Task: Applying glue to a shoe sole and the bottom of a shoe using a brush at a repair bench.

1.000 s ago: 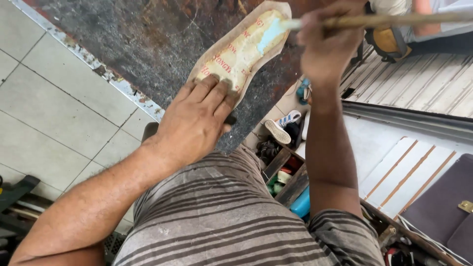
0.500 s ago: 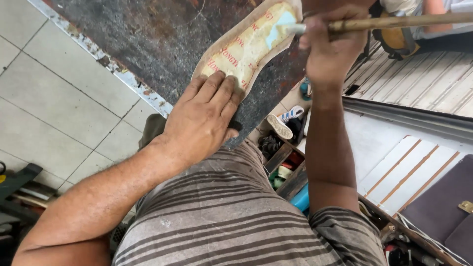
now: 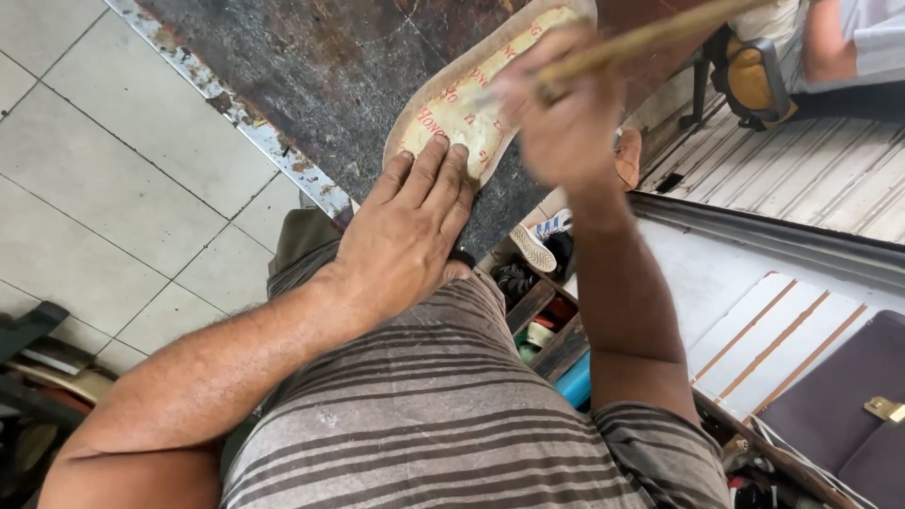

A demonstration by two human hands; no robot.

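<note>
A tan shoe insole (image 3: 467, 99) with red print lies flat on a dark, stained work board (image 3: 320, 85). My left hand (image 3: 405, 231) presses palm-down on the insole's near end, fingers spread. Blurred with motion, my right hand (image 3: 561, 118) is shut on a long wooden stick (image 3: 650, 38), a brush handle by the look of it, whose tip sits over the middle of the insole. My striped shirt fills the bottom of the view.
White floor tiles (image 3: 104, 179) lie left of the board's metal edge (image 3: 236, 113). Below the board, wooden compartments (image 3: 537, 311) hold shoes and small items. A dark bag with a gold clasp (image 3: 848, 415) sits at lower right. Another person sits at upper right (image 3: 848, 47).
My right hand and the stick have moved down the insole toward my left hand, now blurred. The view has shifted slightly; my left hand still presses on the insole's near end.
</note>
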